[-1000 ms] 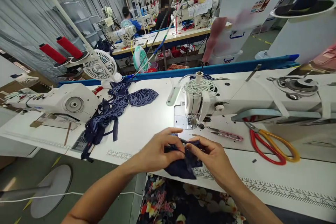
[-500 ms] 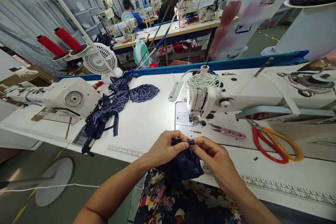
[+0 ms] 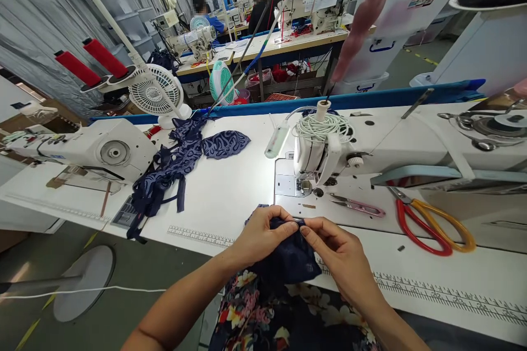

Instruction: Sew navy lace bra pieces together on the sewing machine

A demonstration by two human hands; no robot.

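Observation:
A small dark navy fabric piece (image 3: 290, 259) hangs over the near edge of the white sewing table (image 3: 230, 197). My left hand (image 3: 261, 236) pinches its top edge from the left. My right hand (image 3: 335, 247) pinches the same edge from the right, thumb and forefinger almost touching the left hand's. Both hands sit a little in front of the sewing machine's needle area (image 3: 307, 186). The white sewing machine (image 3: 370, 148) stretches to the right.
A heap of navy lace pieces (image 3: 177, 167) lies at the left of the table, beside a second white machine (image 3: 94, 151). Thread snips (image 3: 358, 207) and red-and-yellow scissors (image 3: 428, 222) lie right of the needle. A small fan (image 3: 156, 96) and red thread cones (image 3: 90, 63) stand behind. Other people work far back.
Both hands with the navy piece have drawn slightly toward me and the table edge. The pinch on its top edge has tightened, and the fabric now hangs lower over the edge.

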